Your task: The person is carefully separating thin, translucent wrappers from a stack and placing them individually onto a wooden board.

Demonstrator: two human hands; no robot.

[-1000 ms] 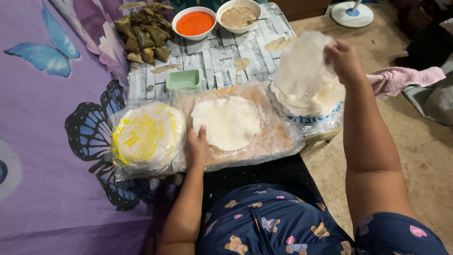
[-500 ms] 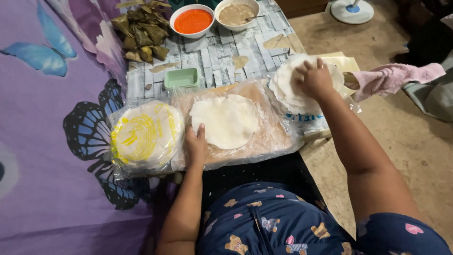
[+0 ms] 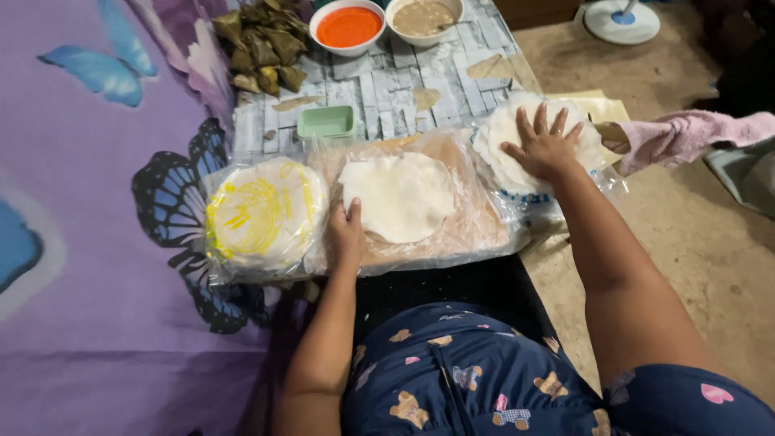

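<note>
The person's left hand [image 3: 347,234] lies flat, fingers together, on a plastic-wrapped board [image 3: 476,230] at the near edge of the table [image 3: 404,85], its fingertips touching the left rim of a round white wrapper sheet [image 3: 400,196] spread on that board. It grips nothing.

The right hand [image 3: 542,148] is spread wide, all fingers apart, and presses palm-down on a stack of round white wrappers [image 3: 500,153] that sits on clear plastic at the right end of the table, just beside the board. It clamps nothing either.

To the left of the board, touching it, lies a plastic bag [image 3: 262,214] with yellow print, holding more round white sheets. Behind the board stands a small pale green tray [image 3: 325,123]. At the far end of the table are 2 white bowls, 1 with orange-red sauce [image 3: 349,26] and 1 with a beige-brown filling [image 3: 423,16], and left of them a pile of leaf-wrapped parcels [image 3: 260,44].

A purple cloth with blue butterflies [image 3: 89,202] covers the surface on the left. A pink cloth [image 3: 686,133] lies to the right of the wrapper stack, and a white fan base [image 3: 622,18] stands on the floor beyond.
</note>
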